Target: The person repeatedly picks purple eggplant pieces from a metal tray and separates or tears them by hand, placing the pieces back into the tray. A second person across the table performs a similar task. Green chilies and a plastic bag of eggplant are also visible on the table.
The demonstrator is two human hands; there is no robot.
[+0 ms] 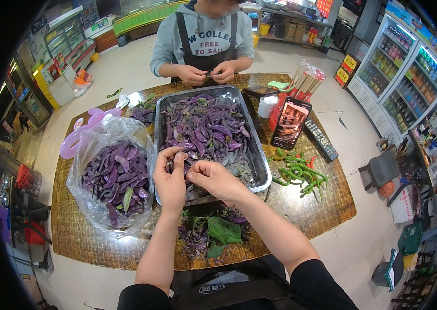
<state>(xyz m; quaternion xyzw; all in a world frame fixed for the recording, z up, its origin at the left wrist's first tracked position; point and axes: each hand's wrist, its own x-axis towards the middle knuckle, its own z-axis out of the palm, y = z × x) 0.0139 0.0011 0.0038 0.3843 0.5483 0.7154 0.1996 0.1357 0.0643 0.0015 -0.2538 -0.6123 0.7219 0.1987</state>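
Observation:
Purple bean pods [206,128] fill much of a rectangular metal tray [263,170] on the table. Over the tray's near edge, my left hand [171,174] has its thumb and fingers pinched together; a small dark piece, perhaps a pod, lies between the two hands. My right hand [212,178] is beside it, thumb against the bent forefinger. Whether either one grips that piece is unclear. Left of the tray, a clear plastic bag [77,186] stands with its mouth spread around more purple pods [115,178]. Green leaves [224,229] and purple scraps [195,242] lie between the tray and my apron.
Green chili peppers [303,174], a propped phone [291,123], a remote control [321,140], a paper roll [267,107] and a red holder of wrapped chopsticks [305,83] are right of the tray. Purple balloons [94,123] touch the bag. Another person [206,42] stands opposite, both hands together.

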